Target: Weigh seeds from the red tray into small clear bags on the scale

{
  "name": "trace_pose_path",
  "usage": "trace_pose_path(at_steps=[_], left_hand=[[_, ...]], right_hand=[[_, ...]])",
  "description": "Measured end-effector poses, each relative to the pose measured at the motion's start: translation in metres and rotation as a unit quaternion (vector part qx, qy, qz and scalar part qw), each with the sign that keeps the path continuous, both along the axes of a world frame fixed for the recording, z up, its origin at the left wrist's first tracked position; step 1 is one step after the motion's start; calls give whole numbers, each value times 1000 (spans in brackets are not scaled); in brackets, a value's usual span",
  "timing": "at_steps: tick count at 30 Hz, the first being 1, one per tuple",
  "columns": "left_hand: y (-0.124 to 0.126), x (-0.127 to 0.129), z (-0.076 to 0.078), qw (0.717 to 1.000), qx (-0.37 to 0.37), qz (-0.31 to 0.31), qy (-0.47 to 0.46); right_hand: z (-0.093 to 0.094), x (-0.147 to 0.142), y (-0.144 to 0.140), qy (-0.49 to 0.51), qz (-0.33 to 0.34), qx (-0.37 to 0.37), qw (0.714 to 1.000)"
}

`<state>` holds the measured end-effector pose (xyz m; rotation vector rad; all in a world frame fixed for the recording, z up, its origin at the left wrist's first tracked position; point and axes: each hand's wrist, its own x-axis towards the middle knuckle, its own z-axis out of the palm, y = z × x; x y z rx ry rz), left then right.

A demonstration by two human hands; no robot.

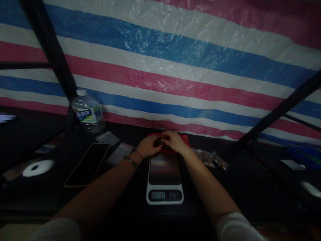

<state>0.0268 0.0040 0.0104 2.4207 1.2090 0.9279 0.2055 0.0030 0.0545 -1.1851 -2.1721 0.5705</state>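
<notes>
I'm touching some small dark brown bits (158,143) in a bright red tray (186,139), and they are too dim to see well. The tray sits right at the far end of my flat white scale (165,172), which has a shiny dark top and a little lit number window.

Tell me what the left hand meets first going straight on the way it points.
Probably the brown contents in the red container, with the right hand close beyond; depth there is unclear.
</notes>
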Motion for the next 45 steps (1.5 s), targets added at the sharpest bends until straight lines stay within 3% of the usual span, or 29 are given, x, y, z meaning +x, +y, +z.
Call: trace_pose_path(at_steps=[4,12,22,26,30,37,45], left_hand=[[0,0,0,1000,-4,-20,-5],[2,0,-5,1000,-5,-12,-18],[7,0,-13,999,-13,7,-41],[7,0,-12,999,-16,15,-39],[7,-2,-10,999,-8,25,-46],[6,-2,-7,997,16,48,-64],[6,-4,-8,997,21,29,-67]], right_hand=[[-1,-8,-1,2,-25,44,999],[-4,-10,-3,-5,-14,96,995],[-6,-6,0,-1,-4,103,995],[-3,-3,0,-47,-6,75,996],[5,-2,-1,-92,-66,66,991],[-1,1,-5,-248,-66,-58,965],[-23,0,7,3,0,1,1000]])
